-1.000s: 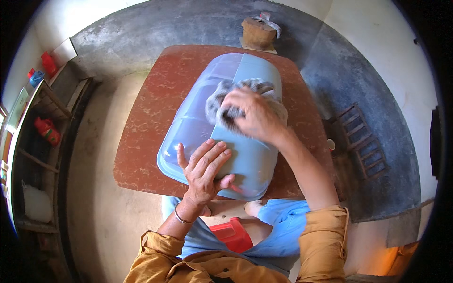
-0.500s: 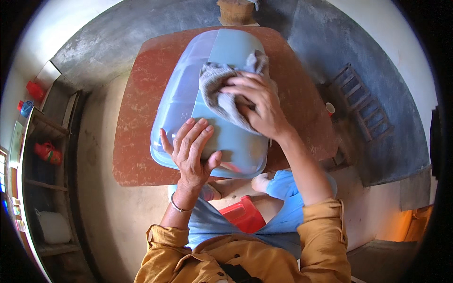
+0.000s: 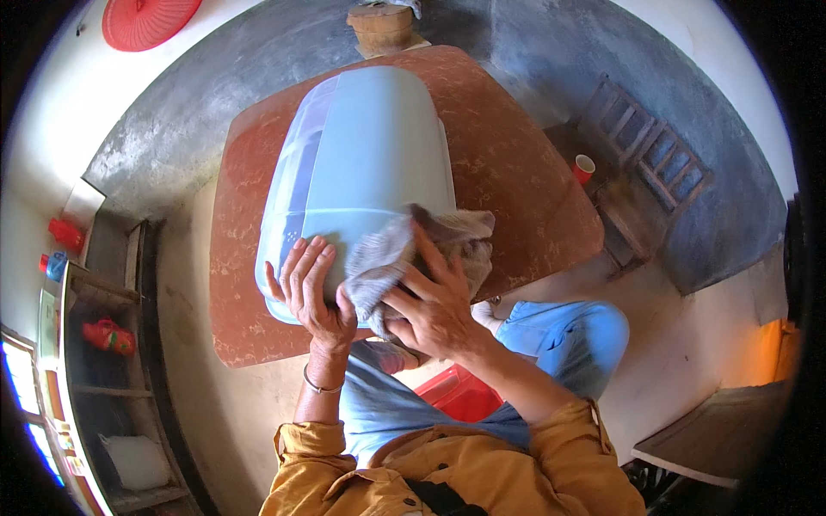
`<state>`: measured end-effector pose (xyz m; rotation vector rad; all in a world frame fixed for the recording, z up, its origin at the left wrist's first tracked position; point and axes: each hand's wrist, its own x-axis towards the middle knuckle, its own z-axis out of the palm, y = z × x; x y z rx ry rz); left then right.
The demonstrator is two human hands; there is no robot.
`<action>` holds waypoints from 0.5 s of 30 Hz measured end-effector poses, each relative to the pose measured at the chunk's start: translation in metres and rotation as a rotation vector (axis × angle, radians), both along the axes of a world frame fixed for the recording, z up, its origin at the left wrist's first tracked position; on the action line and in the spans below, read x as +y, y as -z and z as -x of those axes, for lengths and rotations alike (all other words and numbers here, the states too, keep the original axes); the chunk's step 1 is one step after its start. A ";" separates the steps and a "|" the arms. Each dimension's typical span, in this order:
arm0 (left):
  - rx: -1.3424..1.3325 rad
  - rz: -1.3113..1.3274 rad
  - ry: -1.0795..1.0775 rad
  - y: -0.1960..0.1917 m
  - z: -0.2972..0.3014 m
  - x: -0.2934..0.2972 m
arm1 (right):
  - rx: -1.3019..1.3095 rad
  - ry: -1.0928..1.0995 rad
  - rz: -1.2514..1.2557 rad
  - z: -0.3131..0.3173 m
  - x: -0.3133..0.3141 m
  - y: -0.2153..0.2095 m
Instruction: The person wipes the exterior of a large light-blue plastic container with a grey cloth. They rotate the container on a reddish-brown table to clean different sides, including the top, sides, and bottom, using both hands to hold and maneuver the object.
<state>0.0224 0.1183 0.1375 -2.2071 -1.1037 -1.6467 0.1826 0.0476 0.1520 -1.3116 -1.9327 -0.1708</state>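
- In the head view, a large pale blue plastic container (image 3: 361,163) lay on its side on a reddish-brown mottled table (image 3: 525,198), its near end hanging towards the person's lap at the table's front edge.
- The left hand (image 3: 311,288) was spread flat, fingers apart, pressed against the near lower end of the container, bracing it; it gripped nothing. A thin bangle (image 3: 320,389) circled that wrist.
- The right hand (image 3: 434,305) was bunched around a grey cloth (image 3: 404,254), fingers curled over it and pressing it onto the container's near end, just beside the left hand; the two hands were close, almost touching at the thumbs.
- The cloth's loose folds spilled over the container's right edge onto the table.
- The person wore mustard-yellow sleeves (image 3: 568,456) and blue trousers (image 3: 559,340); a red flat thing (image 3: 460,391) showed on the floor between the knees, too hidden to identify.
- A brown woven basket (image 3: 379,26) stood at the table's far edge, beyond the container.
- A wooden chair (image 3: 645,163) stood to the right of the table with a small red cup (image 3: 584,167) on its seat.
- A red round lid-like cover (image 3: 146,19) hung on the pale wall at upper left.
- A shelf unit (image 3: 95,344) at far left carried red items.
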 end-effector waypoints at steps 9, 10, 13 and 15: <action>0.056 -0.008 -0.071 -0.005 -0.004 -0.001 | 1.278 -0.184 0.646 -0.080 0.097 0.045; 0.046 0.000 -0.062 -0.004 -0.004 0.000 | 1.242 -0.107 0.587 -0.085 0.105 0.087; 0.007 0.055 0.002 -0.005 0.008 0.005 | 1.225 -0.052 0.410 -0.056 0.091 0.121; -0.018 0.141 0.099 -0.014 0.029 0.012 | 1.307 -0.100 0.455 -0.012 0.065 0.128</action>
